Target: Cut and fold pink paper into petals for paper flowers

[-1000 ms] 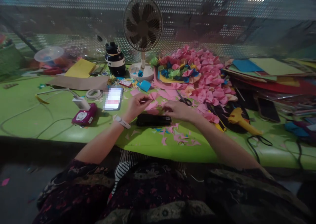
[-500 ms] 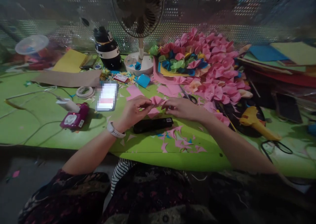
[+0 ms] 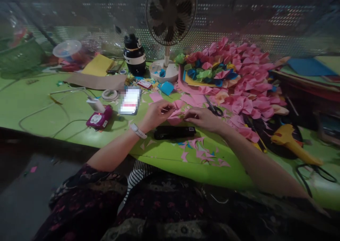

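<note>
My left hand (image 3: 159, 112), with a white band at the wrist, pinches a folded pink paper piece (image 3: 178, 105) over the middle of the table. From the other side my right hand (image 3: 202, 118) has its thumb and fingers closed at the same piece's edge, partly hidden by the fingers. Below the hands lies a black stapler (image 3: 174, 132). Pink paper scraps (image 3: 200, 154) are scattered on the table's near side. Dark-handled scissors (image 3: 215, 109) rest just beyond my right hand, near flat pink paper (image 3: 193, 99).
Pink paper flowers (image 3: 252, 74) are heaped at the back right. A yellow glue gun (image 3: 288, 140) lies to the right. Behind stand a fan (image 3: 171, 14) and a black bottle (image 3: 135, 58). Leftward are a phone (image 3: 130, 101), tape roll (image 3: 109, 95) and corded purple adapter (image 3: 99, 120).
The view has swung left, so everything sits farther right in the picture. Both hands stay around the pink paper, with the right fingertips slightly farther from the left ones.
</note>
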Demonstrator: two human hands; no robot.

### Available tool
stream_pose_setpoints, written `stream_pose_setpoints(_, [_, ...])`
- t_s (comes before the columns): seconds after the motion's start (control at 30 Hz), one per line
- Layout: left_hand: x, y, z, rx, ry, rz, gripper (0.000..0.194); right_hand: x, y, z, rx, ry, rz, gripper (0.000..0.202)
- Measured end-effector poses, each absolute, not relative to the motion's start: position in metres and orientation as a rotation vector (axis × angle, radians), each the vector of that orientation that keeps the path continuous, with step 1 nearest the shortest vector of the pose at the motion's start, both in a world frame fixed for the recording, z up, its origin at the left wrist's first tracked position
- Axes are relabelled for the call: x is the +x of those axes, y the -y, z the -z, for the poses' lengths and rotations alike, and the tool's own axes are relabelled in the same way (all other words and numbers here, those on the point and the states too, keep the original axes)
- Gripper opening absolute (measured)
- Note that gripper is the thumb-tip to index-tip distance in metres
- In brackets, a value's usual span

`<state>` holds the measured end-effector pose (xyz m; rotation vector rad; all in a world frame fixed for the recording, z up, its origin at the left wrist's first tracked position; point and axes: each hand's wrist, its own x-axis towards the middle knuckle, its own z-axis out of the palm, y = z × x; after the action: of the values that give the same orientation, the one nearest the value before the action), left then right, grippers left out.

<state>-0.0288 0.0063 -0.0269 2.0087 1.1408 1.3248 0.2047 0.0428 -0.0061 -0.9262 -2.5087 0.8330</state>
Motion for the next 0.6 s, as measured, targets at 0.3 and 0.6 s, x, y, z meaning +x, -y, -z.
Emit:
stream_pose_setpoints(0.3, [-0.031, -0.015, 0.033, 1.851, -1.106, -1.428, 0.020, 0.203, -0.037, -0.015, -1.120, 2.285, -0.789, 0.014])
stream_pose_setpoints(0.6, [-0.033, -0.011, 0.034, 2.184, -1.074, -1.480, 0.012, 0.178, -0.026, -0.012, -1.129, 2.206, -0.540, 0.007])
